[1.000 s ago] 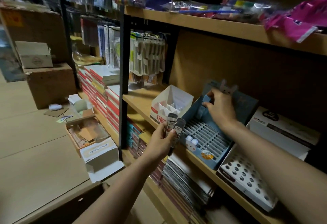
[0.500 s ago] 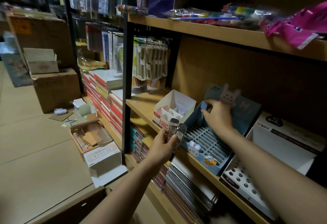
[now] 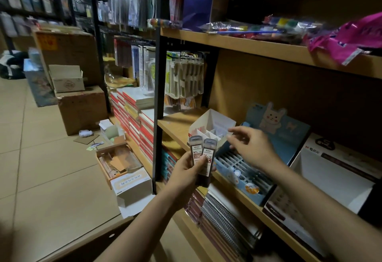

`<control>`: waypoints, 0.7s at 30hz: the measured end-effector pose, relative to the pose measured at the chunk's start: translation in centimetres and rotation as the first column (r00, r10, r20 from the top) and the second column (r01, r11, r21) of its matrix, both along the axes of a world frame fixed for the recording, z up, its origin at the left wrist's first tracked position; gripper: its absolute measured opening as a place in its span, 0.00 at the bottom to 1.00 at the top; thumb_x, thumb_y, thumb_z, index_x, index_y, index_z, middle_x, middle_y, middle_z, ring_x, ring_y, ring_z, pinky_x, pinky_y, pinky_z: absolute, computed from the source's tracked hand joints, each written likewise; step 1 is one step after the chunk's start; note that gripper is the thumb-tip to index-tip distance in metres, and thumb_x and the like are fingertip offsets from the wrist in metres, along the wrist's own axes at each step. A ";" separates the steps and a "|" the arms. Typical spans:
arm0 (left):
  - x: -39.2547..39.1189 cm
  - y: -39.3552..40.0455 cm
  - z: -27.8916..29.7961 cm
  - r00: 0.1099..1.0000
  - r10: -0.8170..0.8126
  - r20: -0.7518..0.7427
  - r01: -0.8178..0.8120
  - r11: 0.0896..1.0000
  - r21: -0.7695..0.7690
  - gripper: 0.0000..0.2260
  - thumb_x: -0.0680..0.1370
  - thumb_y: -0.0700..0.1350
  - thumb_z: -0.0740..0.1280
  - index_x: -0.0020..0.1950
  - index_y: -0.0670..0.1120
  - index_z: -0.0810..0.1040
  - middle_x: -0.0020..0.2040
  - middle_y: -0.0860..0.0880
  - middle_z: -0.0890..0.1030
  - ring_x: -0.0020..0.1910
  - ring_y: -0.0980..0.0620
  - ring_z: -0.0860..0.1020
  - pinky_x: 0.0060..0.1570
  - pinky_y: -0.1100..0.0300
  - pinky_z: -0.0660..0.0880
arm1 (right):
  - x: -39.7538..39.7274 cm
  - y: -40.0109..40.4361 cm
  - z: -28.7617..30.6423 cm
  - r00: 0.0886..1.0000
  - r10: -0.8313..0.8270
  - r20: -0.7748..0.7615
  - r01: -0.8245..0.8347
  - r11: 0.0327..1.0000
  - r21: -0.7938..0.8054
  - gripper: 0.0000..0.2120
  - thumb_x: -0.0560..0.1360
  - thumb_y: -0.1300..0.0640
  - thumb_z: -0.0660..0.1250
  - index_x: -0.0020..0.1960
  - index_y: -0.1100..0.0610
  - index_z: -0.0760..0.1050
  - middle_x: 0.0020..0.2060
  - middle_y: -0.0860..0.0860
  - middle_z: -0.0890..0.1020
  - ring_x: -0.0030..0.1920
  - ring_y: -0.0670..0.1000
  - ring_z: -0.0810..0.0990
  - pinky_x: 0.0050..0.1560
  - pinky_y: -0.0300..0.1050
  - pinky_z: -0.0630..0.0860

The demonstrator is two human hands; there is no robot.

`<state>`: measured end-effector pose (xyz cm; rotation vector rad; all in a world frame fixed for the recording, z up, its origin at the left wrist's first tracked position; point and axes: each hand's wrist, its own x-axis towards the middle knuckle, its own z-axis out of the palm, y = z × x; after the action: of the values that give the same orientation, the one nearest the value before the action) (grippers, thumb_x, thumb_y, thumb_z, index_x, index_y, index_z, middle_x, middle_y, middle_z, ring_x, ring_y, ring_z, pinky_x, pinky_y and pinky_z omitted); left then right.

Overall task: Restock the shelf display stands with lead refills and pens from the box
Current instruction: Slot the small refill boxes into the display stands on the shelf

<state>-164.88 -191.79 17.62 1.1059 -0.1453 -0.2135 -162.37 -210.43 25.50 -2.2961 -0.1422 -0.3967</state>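
Left hand [image 3: 186, 170] grips two slim dark rectangular plastic lead refill cases [image 3: 203, 156] upright, thumb across their printed labels, grey caps up; cases held just off the front edge of the wooden shelf [image 3: 175, 125], in front of the white folded-cardboard display stand [image 3: 213, 121] with its internal dividers. Right hand [image 3: 254, 148] is blurred, fingers [image 3: 233, 132] loosely spread and holding nothing, hovering between the white stand and the blue cardboard display stand with a rabbit cutout backboard [image 3: 275, 121]. Blue stand has a pale ribbed plastic grid insert, sloped toward the shelf's front edge. Further right on the same shelf: a white cardboard display box with black printed header [image 3: 330, 170], a perforated white front panel below it. Spiral-bound notebooks [image 3: 227, 218] stacked flat on the shelf beneath. Open brown cardboard box [image 3: 115, 160] on the tiled floor near the shelf's left post.
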 end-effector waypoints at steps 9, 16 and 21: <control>-1.8 2.0 0.6 0.997 -0.062 0.042 0.062 0.998 -0.003 0.18 0.78 0.48 0.67 0.67 0.50 0.73 0.53 0.49 0.84 0.50 0.51 0.83 0.44 0.60 0.79 | -1.9 3.7 0.1 0.967 0.233 -0.099 -0.212 0.960 0.183 0.14 0.72 0.61 0.74 0.52 0.46 0.77 0.43 0.49 0.84 0.39 0.46 0.85 0.43 0.46 0.84; -2.1 2.9 1.0 0.982 -0.150 0.111 0.133 0.980 0.144 0.14 0.78 0.47 0.67 0.64 0.54 0.76 0.54 0.50 0.82 0.53 0.50 0.82 0.49 0.59 0.78 | -1.3 4.0 0.5 0.950 0.293 -0.108 -0.280 0.953 0.116 0.17 0.74 0.60 0.72 0.61 0.47 0.77 0.48 0.47 0.84 0.45 0.45 0.85 0.46 0.47 0.83; -1.4 3.5 1.2 0.971 -0.197 0.137 0.163 0.961 0.224 0.15 0.81 0.45 0.64 0.68 0.51 0.71 0.53 0.49 0.81 0.50 0.51 0.81 0.51 0.58 0.77 | -0.7 4.0 0.8 0.910 0.367 -0.192 -0.359 0.930 0.080 0.16 0.75 0.58 0.71 0.62 0.52 0.78 0.48 0.49 0.84 0.43 0.46 0.85 0.47 0.46 0.83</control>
<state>-166.24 -188.30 18.84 1.3235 -0.3735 -0.3103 -163.07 -206.44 26.28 -2.1899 -0.4453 0.0291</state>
